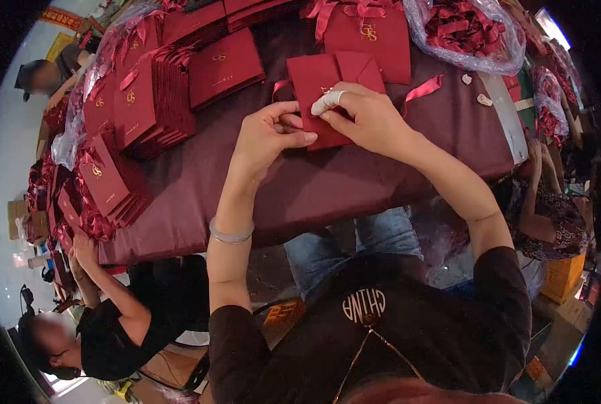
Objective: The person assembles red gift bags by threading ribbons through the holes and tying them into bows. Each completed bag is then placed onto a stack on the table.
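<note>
A dark red paper gift bag (307, 71) with a gold logo and red ribbon lies at a slant near the table's middle. At its lower left edge, my left hand (267, 140) has thumb and fingers closed on the paper. My right hand (371, 120) lies over the bag's front, its thumb and white-wrapped finger pinched together near the logo. What sits between those fingertips is hidden. A red ribbon end (424, 87) trails to the right of the bag. Just behind lies another red bag (388, 50) with a gold logo and a ribbon bow.
Stacks of red bags (139, 108) fill the table's left and far side. A clear plastic sack (509, 57) of red ribbons sits at the back right. White scraps (484, 100) lie near the right edge. Co-workers sit at the left (112, 316) and right (549, 209).
</note>
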A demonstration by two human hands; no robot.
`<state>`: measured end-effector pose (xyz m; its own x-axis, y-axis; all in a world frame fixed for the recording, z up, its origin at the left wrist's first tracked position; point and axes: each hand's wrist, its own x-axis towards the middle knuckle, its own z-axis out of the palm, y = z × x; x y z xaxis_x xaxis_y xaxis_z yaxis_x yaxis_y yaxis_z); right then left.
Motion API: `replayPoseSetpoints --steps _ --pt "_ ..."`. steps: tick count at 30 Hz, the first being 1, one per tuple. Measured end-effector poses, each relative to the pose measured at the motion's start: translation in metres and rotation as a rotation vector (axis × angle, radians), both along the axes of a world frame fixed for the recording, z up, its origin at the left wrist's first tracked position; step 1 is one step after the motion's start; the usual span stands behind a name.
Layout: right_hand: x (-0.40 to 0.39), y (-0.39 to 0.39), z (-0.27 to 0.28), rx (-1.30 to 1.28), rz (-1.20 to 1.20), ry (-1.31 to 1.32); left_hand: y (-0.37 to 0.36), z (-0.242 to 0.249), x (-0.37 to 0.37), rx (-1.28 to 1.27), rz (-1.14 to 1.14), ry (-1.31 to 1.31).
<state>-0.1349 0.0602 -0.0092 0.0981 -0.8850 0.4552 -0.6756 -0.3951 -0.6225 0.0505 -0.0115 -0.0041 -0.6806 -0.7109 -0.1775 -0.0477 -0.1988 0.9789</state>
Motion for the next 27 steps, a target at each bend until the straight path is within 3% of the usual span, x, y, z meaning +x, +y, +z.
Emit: replayPoseSetpoints --steps 7,9,12,16,19,22,27 --pt "0.008 0.004 -0.007 -0.238 -0.021 0.381 0.001 -0.003 -0.001 -0.056 0.032 -0.034" --pt "0.015 0.005 -0.01 -0.165 -0.126 0.168 0.001 -0.003 -0.001 -0.072 0.034 -0.057" --pt "0.011 0.003 -0.009 0.006 -0.078 -0.011 0.002 -0.004 -0.001 -0.129 0.059 -0.069" --pt "0.013 0.004 -0.009 0.014 -0.082 -0.061 0.005 0.003 -0.003 -0.091 0.046 -0.079" --pt "0.021 0.008 -0.006 -0.125 -0.135 0.094 0.007 0.004 -0.003 -0.092 0.07 -0.084" --pt "0.024 0.012 -0.001 -0.264 -0.06 0.485 0.006 -0.001 -0.003 -0.091 0.078 -0.099" --pt "0.013 0.006 -0.002 -0.26 0.031 0.5 0.006 -0.003 -0.004 -0.134 0.045 -0.154"
